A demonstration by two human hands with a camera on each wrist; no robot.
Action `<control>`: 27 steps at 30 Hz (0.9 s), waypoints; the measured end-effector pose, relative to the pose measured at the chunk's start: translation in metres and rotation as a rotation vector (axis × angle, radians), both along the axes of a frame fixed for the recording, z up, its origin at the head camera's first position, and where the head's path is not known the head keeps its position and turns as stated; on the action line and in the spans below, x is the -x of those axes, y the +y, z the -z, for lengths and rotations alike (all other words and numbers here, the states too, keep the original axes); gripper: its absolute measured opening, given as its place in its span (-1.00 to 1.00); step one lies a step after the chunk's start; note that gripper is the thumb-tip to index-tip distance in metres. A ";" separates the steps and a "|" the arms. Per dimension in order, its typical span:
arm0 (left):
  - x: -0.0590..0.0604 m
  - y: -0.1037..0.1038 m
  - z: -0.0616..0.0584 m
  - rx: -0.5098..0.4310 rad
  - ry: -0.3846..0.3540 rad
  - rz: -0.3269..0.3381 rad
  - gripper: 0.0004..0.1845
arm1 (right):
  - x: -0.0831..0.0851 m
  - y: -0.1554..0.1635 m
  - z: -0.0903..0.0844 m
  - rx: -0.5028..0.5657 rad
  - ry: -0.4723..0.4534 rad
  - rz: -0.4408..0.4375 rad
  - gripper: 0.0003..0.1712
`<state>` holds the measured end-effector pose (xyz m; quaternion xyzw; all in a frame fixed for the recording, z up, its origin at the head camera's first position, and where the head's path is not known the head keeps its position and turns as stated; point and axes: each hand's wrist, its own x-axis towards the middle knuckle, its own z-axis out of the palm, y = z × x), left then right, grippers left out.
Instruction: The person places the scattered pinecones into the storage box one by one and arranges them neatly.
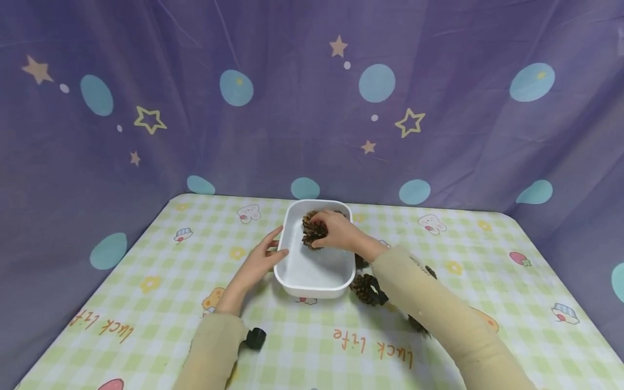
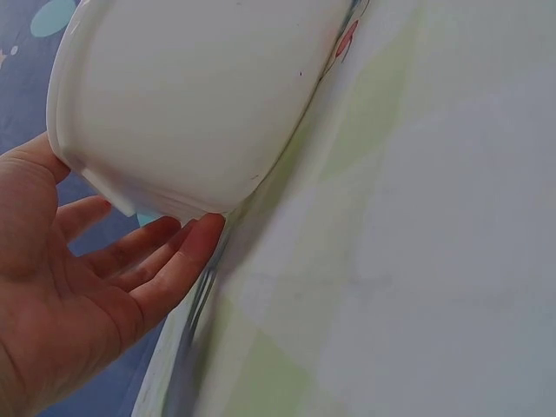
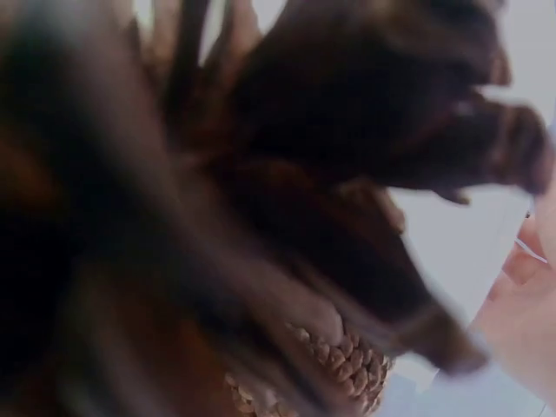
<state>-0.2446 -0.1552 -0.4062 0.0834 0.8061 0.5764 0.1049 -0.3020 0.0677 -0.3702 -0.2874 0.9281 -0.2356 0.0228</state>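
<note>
- Head view: white rectangular tub [image 1: 297,271] standing on the checked tablecloth [image 1: 156,260], mid-table, near the purple starred backdrop [image 1: 292,108].
- Left hand [image 1: 260,260] laid against the tub's left wall, fingers straight and close together, thumb resting on the rim; nothing clasped.
- Right hand [image 1: 341,232] reaching into the far end of the tub, fingers curled over a brown pine cone [image 1: 312,232] and gripping it from above.
- Second pine cone [image 1: 366,288] lying on the cloth just beside the tub's near right corner, partly under the right sleeve [image 1: 439,309]; more dark cones half hidden along that sleeve.
- Small black object [image 1: 255,338] sitting by the left sleeve [image 1: 214,346], near the table's front edge.
- Left wrist view: tub [image 2: 191,95] seen from low down, its white outer wall filling the upper left; left hand [image 2: 78,295] open with fingers [image 2: 187,256] extended and slightly spread, tips touching the wall's lower edge; tablecloth [image 2: 417,261] pale and blurred to the right.
- Right wrist view: pine cone [image 3: 261,217] very close and blurred, dark scales filling nearly the whole frame; a fingertip [image 3: 521,313] showing at the right edge against the tub's white inside [image 3: 452,234]; hold itself too blurred to judge here.
</note>
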 end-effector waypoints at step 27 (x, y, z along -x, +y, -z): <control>0.005 -0.003 0.015 0.006 0.033 -0.025 -0.31 | 0.015 -0.008 -0.017 -0.176 -0.012 -0.128 -0.31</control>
